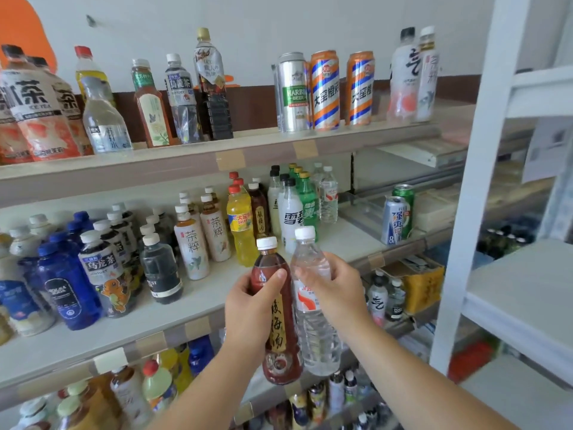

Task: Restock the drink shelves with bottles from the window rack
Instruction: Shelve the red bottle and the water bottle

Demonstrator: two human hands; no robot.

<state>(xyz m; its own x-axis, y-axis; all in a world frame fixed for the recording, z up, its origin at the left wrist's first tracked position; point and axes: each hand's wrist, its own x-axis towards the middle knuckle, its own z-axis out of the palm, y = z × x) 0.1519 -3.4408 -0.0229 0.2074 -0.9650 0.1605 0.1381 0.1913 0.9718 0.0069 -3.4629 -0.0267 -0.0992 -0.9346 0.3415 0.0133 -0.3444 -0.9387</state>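
Note:
My left hand [252, 308] grips a dark red plum-drink bottle [279, 352] with a white cap and a gold label. My right hand [333, 290] grips a clear water bottle [316, 336] with a white cap and a red-and-white label. Both bottles stand upright, side by side and touching, held in front of the middle shelf [198, 308]. Behind them on that shelf stand rows of the same plum drink [259, 215], yellow orange soda [242, 231], white soda bottles [291, 218] and water bottles [328, 197].
The top shelf [186, 162] carries tea bottles, a beer can [293, 91] and two orange striped cans. Blue and dark bottles fill the middle shelf's left side. Two cans [398, 215] stand at its right end. A white rack [477, 181] rises on the right.

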